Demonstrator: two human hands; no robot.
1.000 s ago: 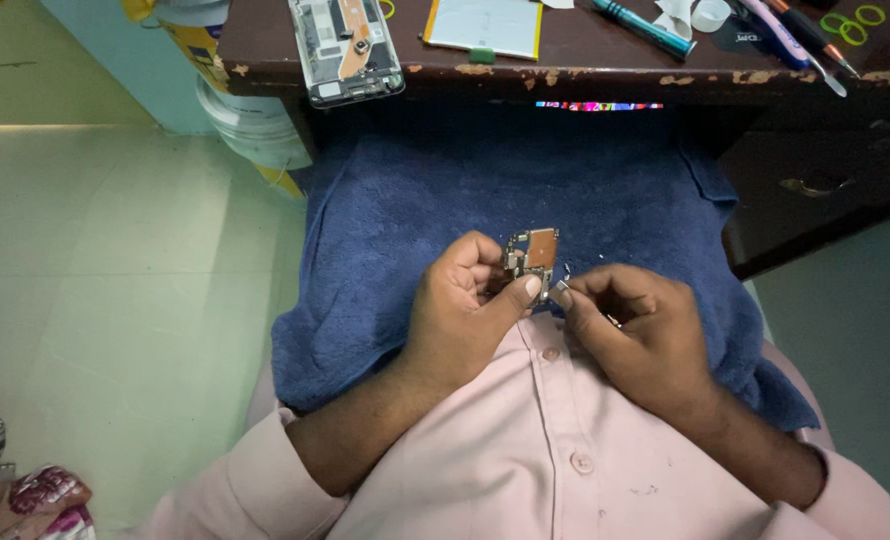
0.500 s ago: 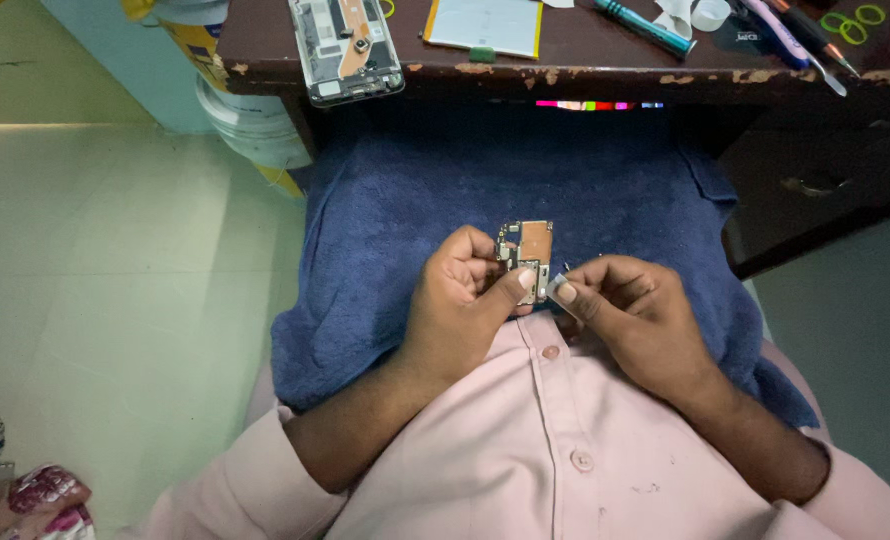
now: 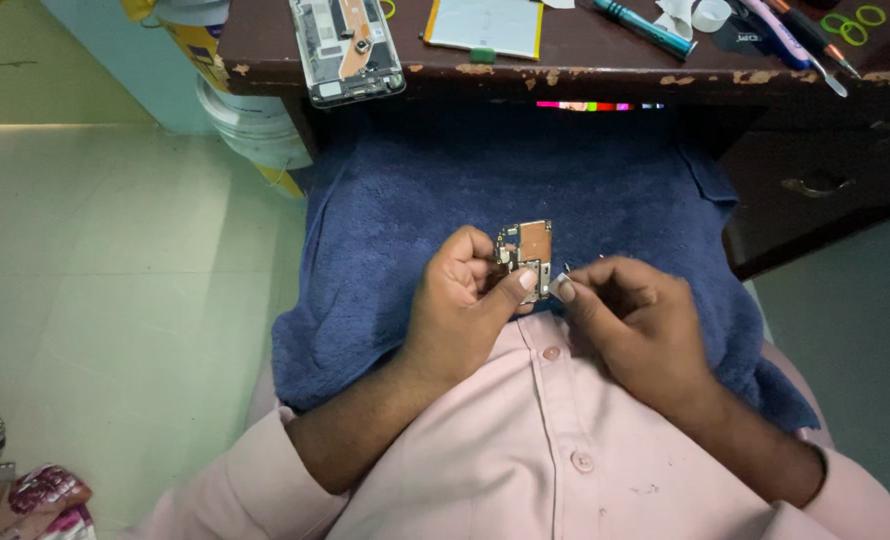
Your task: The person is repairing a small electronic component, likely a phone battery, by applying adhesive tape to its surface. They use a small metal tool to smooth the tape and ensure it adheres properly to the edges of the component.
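Since a second ago we are barely shifting: circuit board (image 3: 526,258) staying low over the blue towel (image 3: 385,220), right hand (image 3: 633,322) closing in at its lower right edge. Left hand (image 3: 462,305) is gripping the board, long axis upright, copper patch on top. Right fingertips (image 3: 565,291) are pinching a tiny silvery piece (image 3: 566,275), touching the board.

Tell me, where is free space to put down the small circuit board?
The blue towel is bare left of the left hand and above the circuit board. The desk edge is crowded: opened phone, screwdriver.
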